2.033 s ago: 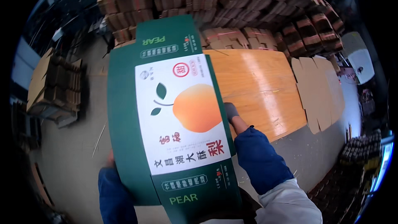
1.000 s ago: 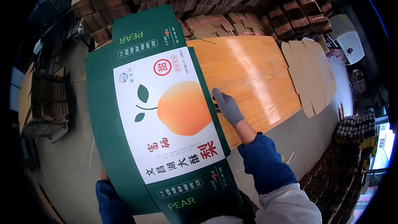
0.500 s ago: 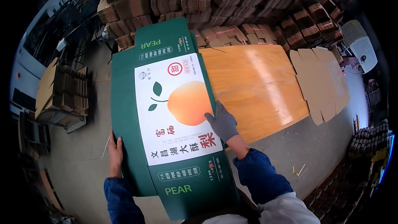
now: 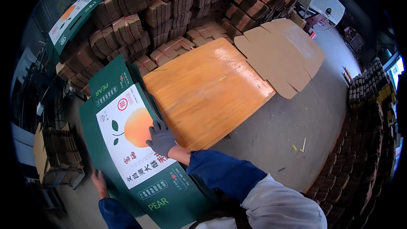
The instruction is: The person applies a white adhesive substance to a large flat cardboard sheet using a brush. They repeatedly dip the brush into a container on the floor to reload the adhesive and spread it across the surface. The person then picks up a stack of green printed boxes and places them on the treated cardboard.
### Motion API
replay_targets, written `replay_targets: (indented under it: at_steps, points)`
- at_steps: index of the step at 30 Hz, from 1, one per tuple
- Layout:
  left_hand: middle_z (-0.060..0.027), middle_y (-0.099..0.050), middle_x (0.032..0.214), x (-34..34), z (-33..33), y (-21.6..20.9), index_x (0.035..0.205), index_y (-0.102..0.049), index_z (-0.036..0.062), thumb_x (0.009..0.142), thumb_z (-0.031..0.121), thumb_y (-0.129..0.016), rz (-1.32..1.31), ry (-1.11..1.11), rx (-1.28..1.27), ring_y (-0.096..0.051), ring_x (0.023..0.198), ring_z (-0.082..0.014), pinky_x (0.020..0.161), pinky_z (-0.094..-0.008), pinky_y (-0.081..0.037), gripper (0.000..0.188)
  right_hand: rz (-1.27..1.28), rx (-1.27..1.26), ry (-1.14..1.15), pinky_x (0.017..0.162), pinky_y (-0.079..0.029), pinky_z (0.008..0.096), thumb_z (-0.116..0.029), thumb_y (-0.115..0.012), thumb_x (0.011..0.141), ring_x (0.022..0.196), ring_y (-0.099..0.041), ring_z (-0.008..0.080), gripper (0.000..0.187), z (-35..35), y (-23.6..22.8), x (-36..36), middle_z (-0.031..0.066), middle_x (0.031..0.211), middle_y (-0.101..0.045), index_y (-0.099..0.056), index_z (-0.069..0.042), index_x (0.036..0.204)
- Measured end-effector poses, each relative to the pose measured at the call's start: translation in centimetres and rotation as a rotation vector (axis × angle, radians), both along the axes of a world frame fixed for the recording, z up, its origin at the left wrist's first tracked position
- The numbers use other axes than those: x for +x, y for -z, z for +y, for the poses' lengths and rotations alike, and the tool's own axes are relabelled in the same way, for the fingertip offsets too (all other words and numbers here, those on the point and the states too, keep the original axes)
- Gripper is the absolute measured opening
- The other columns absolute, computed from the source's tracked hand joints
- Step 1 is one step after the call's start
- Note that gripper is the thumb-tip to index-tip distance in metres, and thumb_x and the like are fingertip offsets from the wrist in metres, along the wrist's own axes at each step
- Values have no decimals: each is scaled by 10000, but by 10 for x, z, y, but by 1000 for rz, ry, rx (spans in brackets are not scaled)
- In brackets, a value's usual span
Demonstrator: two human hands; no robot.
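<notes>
A flat, printed green-and-white pear carton [image 4: 140,157] lies slantwise in front of me, partly over the left end of the wooden tabletop [image 4: 207,89]. It bears a large orange pear picture, and its end flaps are spread out. Darker green layers show along its right edge. My left hand [image 4: 100,184], bare, grips the carton's left edge near the lower corner, some fingers hidden. In a grey glove, my right hand [image 4: 162,139] rests on the carton's right edge beside the pear picture, fingers spread.
A plain brown carton blank [image 4: 284,55] lies across the table's far right end. Bundled cardboard stacks [image 4: 169,17] rise behind. Another green carton [image 4: 74,21] is at the upper left, above a brown stack [image 4: 57,152] on a stand. More stacks [image 4: 352,157] line the right; scraps [image 4: 299,148] litter the floor.
My view has turned right, so the carton and table appear farther left. The gloved right hand has shifted from the carton's edge to lying more over its top. The left hand remains at the left edge.
</notes>
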State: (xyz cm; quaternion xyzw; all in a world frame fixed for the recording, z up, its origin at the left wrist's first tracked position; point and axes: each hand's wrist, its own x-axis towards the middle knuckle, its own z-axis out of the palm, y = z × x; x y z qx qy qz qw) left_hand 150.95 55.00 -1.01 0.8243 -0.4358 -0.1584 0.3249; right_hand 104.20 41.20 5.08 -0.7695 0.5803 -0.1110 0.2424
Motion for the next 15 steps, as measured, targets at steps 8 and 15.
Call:
replay_targets:
  at_steps: [8, 15]
  points:
    - [-192, -697, 1017, -15, -25, 1, 1125, -612, -48, 856, 172, -718, -130, -71, 61, -679, 936, -273, 818, -357, -525, 364, -267, -95, 141, 840, -518, 467, -287, -596, 913, 1005, -637, 391, 611, -6, 36, -28, 198, 1364, -526, -370, -48, 1428]
    - [-62, -656, 859, 23, -19, -5, 1029, -606, -3, 870, 184, -738, 110, -272, -4, -593, 769, -140, 706, -296, -494, 278, -667, 221, 277, 773, -520, 416, -281, -648, 879, 903, -671, 330, 411, -31, 35, -26, 203, 988, -690, -600, -6, 1181]
